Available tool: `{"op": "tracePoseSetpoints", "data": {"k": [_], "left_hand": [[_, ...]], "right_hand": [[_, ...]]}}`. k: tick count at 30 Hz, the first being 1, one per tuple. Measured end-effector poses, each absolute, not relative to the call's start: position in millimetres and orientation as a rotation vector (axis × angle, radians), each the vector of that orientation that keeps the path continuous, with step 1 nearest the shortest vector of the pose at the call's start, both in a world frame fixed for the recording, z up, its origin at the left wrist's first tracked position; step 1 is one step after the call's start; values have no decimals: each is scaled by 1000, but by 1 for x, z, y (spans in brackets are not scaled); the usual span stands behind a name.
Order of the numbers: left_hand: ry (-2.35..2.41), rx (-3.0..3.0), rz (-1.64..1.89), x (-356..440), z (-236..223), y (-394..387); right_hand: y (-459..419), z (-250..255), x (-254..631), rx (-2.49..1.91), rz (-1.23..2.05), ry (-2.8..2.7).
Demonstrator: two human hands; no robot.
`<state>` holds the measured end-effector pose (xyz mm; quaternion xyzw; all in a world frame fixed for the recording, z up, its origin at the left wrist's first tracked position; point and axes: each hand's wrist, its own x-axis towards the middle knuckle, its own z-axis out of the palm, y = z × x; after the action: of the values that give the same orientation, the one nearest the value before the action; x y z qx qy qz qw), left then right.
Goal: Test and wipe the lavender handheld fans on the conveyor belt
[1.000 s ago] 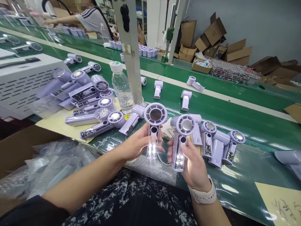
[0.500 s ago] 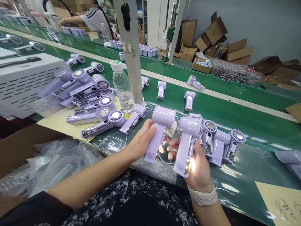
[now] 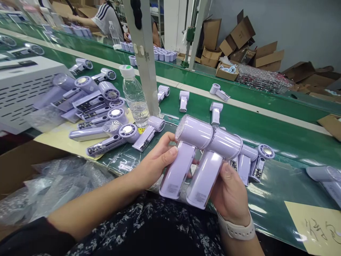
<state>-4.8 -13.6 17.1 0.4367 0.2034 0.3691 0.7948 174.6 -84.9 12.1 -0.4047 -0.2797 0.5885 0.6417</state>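
Observation:
My left hand (image 3: 157, 161) is closed on a lilac handheld fan (image 3: 177, 170), its thumb lying along the handle. A second lilac handheld fan (image 3: 205, 179) is gripped by my right hand (image 3: 231, 192), which wears a white wristband. The two fans are side by side, their round heads touching end to end and their plain handle faces toward me. Fingers behind the handles are mostly hidden. Just beyond my right hand, several more fans (image 3: 246, 161) rest on the green work surface. Another fan (image 3: 149, 133) lies beyond my left hand.
A pile of fans (image 3: 99, 101) lies at left beside a white perforated box (image 3: 29, 94). A water bottle (image 3: 135, 99) stands by a metal post (image 3: 145, 60). Fans ride a green belt (image 3: 239, 113). Plastic bags (image 3: 64, 186) fill a carton at lower left. A person (image 3: 106, 19) sits across.
Both fans have come together, heads now touching, and turned so their plain handle faces show more. The right fan has shifted left across the fans behind it. The view has moved slightly.

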Motion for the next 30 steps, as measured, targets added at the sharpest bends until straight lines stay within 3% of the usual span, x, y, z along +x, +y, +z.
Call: {"op": "tracePoseSetpoints", "data": {"k": [10, 30], "left_hand": [[394, 784, 647, 6, 7, -8], [309, 984, 612, -13, 10, -1]], "right_hand": [[-81, 24, 165, -836, 1518, -575], [-85, 19, 175, -879, 1202, -365]]}}
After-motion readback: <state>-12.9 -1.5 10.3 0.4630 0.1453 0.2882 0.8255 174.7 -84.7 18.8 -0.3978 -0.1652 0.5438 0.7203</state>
